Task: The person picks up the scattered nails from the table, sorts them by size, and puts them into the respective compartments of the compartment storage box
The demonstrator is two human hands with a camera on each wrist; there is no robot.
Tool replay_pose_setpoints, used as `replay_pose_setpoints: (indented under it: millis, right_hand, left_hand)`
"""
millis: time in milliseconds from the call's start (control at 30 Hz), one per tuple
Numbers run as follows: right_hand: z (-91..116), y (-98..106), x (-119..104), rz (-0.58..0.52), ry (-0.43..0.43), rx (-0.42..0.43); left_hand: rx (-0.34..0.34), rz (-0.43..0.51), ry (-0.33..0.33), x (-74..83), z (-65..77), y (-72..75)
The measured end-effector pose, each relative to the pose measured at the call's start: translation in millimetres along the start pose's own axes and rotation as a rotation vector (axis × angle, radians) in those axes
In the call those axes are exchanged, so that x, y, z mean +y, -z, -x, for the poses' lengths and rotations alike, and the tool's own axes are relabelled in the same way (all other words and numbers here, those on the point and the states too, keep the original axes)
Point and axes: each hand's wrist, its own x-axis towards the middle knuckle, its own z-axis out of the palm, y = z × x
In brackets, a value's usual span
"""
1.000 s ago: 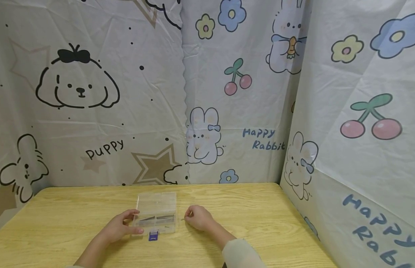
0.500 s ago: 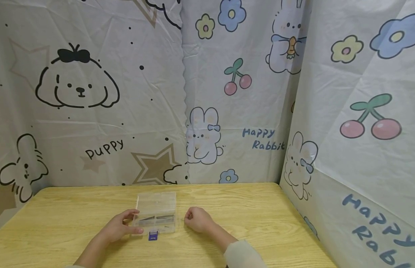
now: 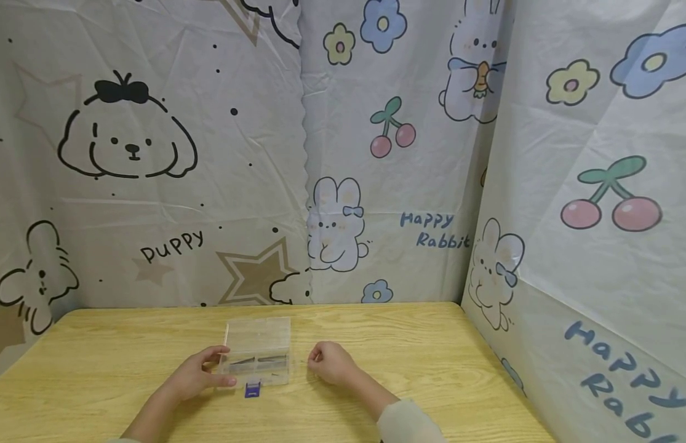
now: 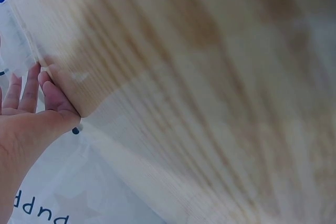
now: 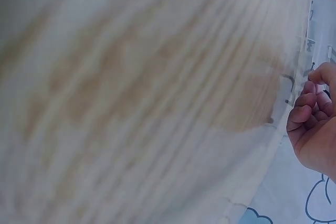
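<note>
A clear plastic box (image 3: 258, 335) with dividers lies on the table, its lid tipped back and a blue latch (image 3: 252, 389) at the front. Dark, slim, nail-like pieces (image 3: 272, 359) lie in its compartments, with a smaller one nearer the front. My left hand (image 3: 195, 374) holds the box's left side, thumb at the front corner and fingers further back. Just right of the box, my right hand (image 3: 331, 363) has thumb and index finger together on a tiny thin piece (image 3: 303, 361), mostly hidden by the fingers. In the right wrist view the other fingers of that hand (image 5: 315, 124) are curled.
The wood-grain table (image 3: 420, 357) extends around the box. Printed cloth (image 3: 376, 184) hangs along the table's back edge and down its right side.
My right hand has shifted very slightly to the right, and the thin piece at its fingertips shows less clearly. The left hand and the box stay in place.
</note>
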Motion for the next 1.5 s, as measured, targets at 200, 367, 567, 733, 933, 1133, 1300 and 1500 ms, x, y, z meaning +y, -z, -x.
replay_pose_setpoints:
  millis: [200,367,567,733,933,1133,1300,1500]
  right_hand:
    - [2.4,1.3,-0.1,-0.025,0.0,0.003]
    - [3.0,1.6,-2.2,-0.036,0.001,-0.004]
    - [2.5,1.3,-5.6,-0.055,0.016,-0.009]
    - [0.9,0.1,-8.4,-0.061,0.013,-0.007]
    - [-0.3,-1.0,-12.3,-0.053,0.002,-0.011]
    - [0.6,-0.6,-17.6,-0.036,0.003,-0.019]
    - [0.8,-0.8,-22.6,-0.039,0.015,-0.021]
    - [0.2,-3.6,-26.2,-0.048,0.026,-0.021]
  left_hand:
    - [0.002,0.002,0.012,0.7,-1.2,0.2]
    - [0.005,-0.002,0.013,0.5,-1.1,0.0]
    - [0.0,0.001,0.018,0.4,-0.6,-0.2]
    - [0.005,-0.005,0.018,-0.3,-1.0,-0.4]
    - [0.006,-0.006,0.001,-1.2,-1.2,-0.4]
    - [0.005,-0.004,0.016,-0.7,-1.0,-0.8]
    - [-0.001,0.005,0.012,-0.9,-1.3,-0.5]
    - [-0.013,0.016,0.007,-1.8,-1.8,-0.1]
